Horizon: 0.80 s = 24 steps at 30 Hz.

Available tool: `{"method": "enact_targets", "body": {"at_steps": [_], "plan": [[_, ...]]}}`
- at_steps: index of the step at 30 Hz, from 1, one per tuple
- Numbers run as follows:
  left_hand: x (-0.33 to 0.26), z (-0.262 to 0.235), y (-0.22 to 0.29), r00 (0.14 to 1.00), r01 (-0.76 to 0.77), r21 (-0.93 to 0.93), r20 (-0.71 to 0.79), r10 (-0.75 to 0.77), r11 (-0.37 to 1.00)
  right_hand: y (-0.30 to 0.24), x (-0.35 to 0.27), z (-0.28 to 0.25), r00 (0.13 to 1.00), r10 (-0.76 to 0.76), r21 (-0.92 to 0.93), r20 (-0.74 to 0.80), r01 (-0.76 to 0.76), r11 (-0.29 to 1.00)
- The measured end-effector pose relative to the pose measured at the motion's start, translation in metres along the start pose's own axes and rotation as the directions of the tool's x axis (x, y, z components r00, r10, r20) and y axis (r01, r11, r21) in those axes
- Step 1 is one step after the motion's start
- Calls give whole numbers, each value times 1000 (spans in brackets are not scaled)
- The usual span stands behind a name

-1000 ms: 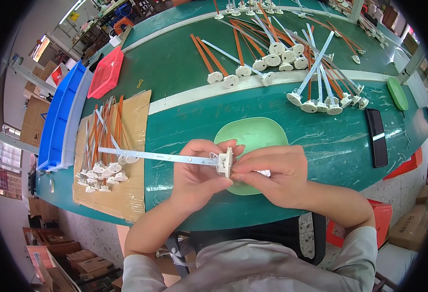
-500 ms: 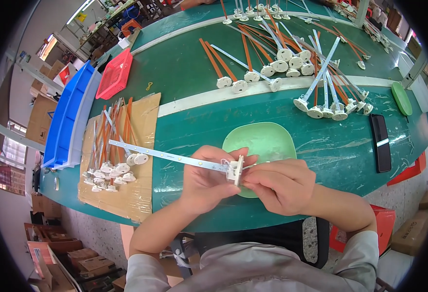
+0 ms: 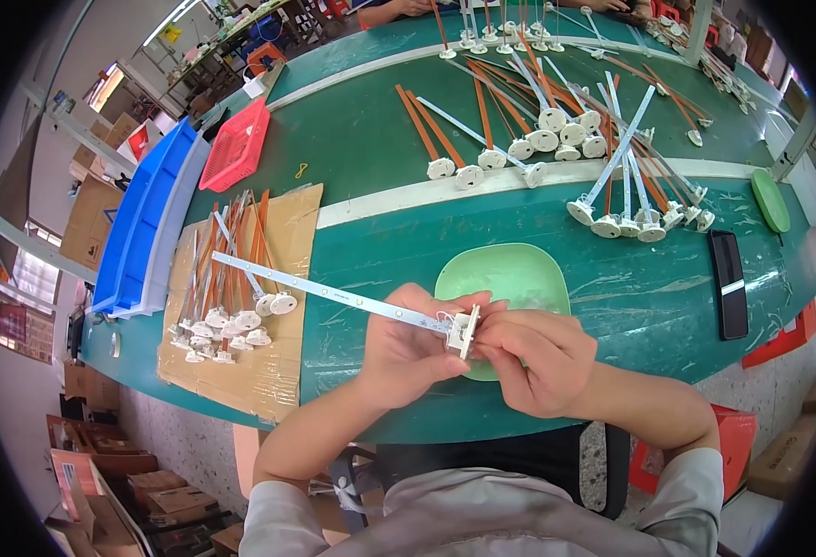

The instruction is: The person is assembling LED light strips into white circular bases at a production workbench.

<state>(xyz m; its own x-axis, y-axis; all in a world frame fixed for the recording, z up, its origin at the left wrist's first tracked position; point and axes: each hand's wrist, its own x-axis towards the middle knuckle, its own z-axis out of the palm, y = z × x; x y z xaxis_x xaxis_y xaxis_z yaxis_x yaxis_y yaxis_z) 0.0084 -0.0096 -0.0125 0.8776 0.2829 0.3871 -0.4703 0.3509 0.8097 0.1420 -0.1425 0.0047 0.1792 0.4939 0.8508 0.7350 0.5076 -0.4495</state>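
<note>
My left hand (image 3: 406, 351) is closed round the base end of an LED strip (image 3: 334, 294), a pale bar with small yellowish chips that points up and left. At its end sits a round white base (image 3: 465, 331), seen edge-on, with thin white wires beside it. The fingertips of my right hand (image 3: 540, 357) are pinched together against the base's outer face; whatever they hold there is hidden. Behind both hands lies a light green tray (image 3: 505, 274), partly covered by them.
Similar strips with white bases lie on cardboard (image 3: 283, 232) at the left and in a large pile (image 3: 556, 125) at the back. A blue bin (image 3: 143, 218), red basket (image 3: 238, 147), black phone (image 3: 728, 283) and small green dish (image 3: 770, 200) surround the work area. Another person's arm (image 3: 394, 11) shows at the far edge.
The whole view has shifted slightly, with the table's things now a little lower and to the right. Both hands keep their hold, and the base is turned slightly. The far person's arm shows more.
</note>
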Motion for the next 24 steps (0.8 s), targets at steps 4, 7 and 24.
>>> {"method": "enact_targets", "body": {"at_steps": [4, 7, 24], "plan": [[-1, 4, -1, 999, -13, -4, -46, 13, 1000, -5, 2, 1, 1000, -28, -36, 10, 28, 999], [-1, 6, -1, 998, -8, -46, -56, 6, 999, -6, 1, 2, 1000, -22, -60, -6, 22, 998], [-1, 1, -11, 997, -12, -39, -80, 9, 999, -4, 5, 4, 1000, -8, -149, -17, 5, 989]]}}
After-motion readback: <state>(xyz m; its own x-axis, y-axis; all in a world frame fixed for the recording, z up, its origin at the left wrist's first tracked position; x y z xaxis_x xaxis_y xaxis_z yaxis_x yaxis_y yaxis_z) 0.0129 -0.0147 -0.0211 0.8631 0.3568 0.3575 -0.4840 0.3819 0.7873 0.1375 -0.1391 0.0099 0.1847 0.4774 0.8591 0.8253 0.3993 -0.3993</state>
